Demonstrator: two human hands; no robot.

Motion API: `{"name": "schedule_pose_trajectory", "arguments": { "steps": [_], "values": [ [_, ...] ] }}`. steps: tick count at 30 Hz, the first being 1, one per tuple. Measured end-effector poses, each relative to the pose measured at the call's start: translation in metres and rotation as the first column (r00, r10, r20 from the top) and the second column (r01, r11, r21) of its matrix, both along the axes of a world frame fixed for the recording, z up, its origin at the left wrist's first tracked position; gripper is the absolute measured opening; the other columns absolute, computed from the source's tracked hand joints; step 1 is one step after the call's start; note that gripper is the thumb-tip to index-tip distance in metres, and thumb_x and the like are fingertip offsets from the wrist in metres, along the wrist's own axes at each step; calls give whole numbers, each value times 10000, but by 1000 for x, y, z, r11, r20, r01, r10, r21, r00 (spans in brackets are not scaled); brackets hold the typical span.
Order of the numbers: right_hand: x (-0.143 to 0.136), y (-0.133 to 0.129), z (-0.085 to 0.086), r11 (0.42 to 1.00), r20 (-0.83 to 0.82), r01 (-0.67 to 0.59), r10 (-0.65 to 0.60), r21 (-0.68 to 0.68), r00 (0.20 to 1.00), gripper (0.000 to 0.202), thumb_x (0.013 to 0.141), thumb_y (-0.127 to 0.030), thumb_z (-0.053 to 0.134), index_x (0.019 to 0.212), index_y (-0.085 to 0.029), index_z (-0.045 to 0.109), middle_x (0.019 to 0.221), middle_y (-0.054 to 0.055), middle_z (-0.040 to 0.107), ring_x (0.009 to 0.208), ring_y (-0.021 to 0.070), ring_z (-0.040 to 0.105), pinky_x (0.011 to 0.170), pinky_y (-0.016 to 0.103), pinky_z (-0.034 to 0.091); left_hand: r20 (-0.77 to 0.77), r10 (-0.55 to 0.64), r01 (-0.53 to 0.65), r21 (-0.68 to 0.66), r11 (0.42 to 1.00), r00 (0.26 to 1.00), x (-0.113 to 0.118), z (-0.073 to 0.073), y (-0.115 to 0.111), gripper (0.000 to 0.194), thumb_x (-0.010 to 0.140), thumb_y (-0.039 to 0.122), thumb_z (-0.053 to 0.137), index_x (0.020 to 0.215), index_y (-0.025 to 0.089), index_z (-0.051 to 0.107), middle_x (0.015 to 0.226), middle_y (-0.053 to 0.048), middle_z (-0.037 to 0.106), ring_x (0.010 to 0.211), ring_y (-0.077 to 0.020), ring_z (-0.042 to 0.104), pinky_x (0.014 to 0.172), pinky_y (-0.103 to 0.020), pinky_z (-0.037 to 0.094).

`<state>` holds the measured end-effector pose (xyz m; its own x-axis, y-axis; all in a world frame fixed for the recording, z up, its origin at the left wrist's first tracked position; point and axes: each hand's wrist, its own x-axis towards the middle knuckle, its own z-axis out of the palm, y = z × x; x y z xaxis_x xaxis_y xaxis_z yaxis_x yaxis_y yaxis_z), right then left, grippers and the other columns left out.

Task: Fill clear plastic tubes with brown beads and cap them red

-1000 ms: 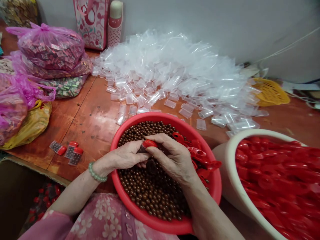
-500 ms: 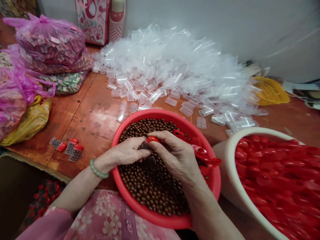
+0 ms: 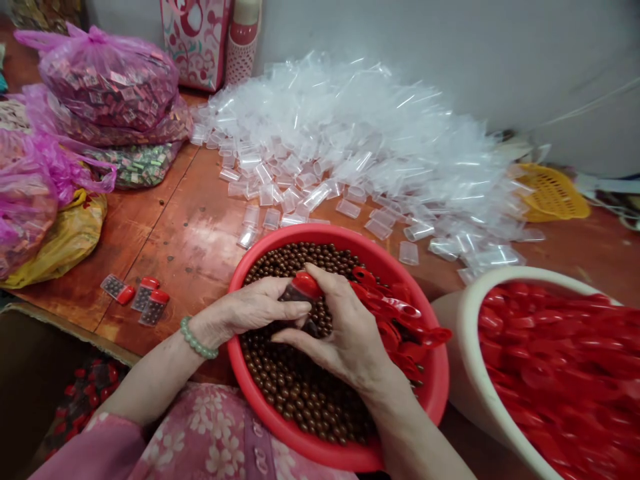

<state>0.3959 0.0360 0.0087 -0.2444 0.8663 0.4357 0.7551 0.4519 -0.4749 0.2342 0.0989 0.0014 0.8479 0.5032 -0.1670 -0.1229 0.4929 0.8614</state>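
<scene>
The left hand point(image 3: 255, 308) pinches a small capped container point(image 3: 300, 288) between thumb and fingers, holding it tilted above the middle of a red basin point(image 3: 439, 393), with its red top toward the right hand point(image 3: 350, 333). The right hand is spread, its thumb well apart from its forefinger; the forefinger's tip is right beside the red top, and whether it touches cannot be told. Below both hands the basin is filled with glossy brown balls point(image 3: 295, 393), and red plastic pieces point(image 3: 400, 310) lie heaped on its right side, one jutting over the rim. A bracelet of pale green beads point(image 3: 197, 339) circles the left wrist. Just right of the basin, a cream bucket point(image 3: 467, 353) holds a mass of similar red parts point(image 3: 565, 380). Behind the basin, a large pile of clear, uncapped containers point(image 3: 360, 133) spreads across the table point(image 3: 175, 253), with a yellow basket point(image 3: 555, 193) at its right end. Left of the basin lie three filled containers point(image 3: 154, 308) with red tops, two of them touching. Farther back, pink plastic bags point(image 3: 107, 87) are stacked beside a yellow bag point(image 3: 65, 237).
</scene>
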Motion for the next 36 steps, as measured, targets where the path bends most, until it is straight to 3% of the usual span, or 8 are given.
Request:
{"name": "schedule_pose_trajectory", "arguments": {
  "steps": [4,8,14,22,26,31,33,36],
  "values": [
    [-7,3,-4,997,116,48,-55,68,992,781,811,-426,683,1436,-150,305,1095,171,622,947,315,628,796,484,554,44,35,-30,-110,993,998,1,0,0,449,709,527,742,683,123,548,690,-12,545,660,-108,500,666,-259,387],
    [-11,9,-1,978,243,26,-77,206,967,707,808,-327,609,1414,-110,315,1052,172,625,894,308,617,752,463,533,68,68,-54,-189,981,995,3,-2,-1,459,660,513,791,691,119,559,668,0,549,624,-92,491,631,-241,388],
    [-16,15,3,958,241,16,-88,285,967,663,767,-319,602,1356,-116,374,933,123,632,785,266,606,697,397,512,92,66,-47,-198,979,994,1,-5,0,464,660,520,793,661,112,571,650,-1,544,609,-84,481,613,-232,391],
    [-16,14,2,949,291,0,-97,315,952,661,765,-348,588,1351,-139,366,906,107,640,734,260,601,725,422,489,81,58,-38,-236,971,995,1,-2,-2,503,635,554,798,626,113,557,614,6,533,580,-76,470,582,-227,380],
    [-18,14,-1,951,293,6,-102,311,951,665,780,-358,604,1351,-119,362,946,128,646,751,261,610,715,419,500,75,100,-77,-268,960,992,5,-2,-1,565,704,670,675,656,113,588,602,-6,567,546,-80,506,549,-222,392],
    [-10,17,-1,978,280,5,-65,209,958,696,786,-373,623,1368,-91,367,998,157,651,828,283,641,690,407,542,1,150,-136,-415,899,989,12,-6,5,686,829,757,392,704,127,632,572,-19,606,525,-118,563,583,-263,458],
    [-1,18,2,966,187,119,-164,231,969,708,783,-381,649,1388,-134,378,1087,167,640,919,302,648,757,420,551,-17,188,-178,-420,890,982,12,-6,7,724,838,764,354,773,114,666,652,-37,659,603,-121,607,651,-257,474],
    [10,18,3,864,65,342,-391,369,918,777,763,-367,714,1429,-185,358,1190,186,607,1029,342,629,855,454,529,-31,270,-259,-407,876,962,9,-4,8,727,821,770,387,878,110,685,816,-55,713,757,-126,651,759,-246,475]
  ]
}}
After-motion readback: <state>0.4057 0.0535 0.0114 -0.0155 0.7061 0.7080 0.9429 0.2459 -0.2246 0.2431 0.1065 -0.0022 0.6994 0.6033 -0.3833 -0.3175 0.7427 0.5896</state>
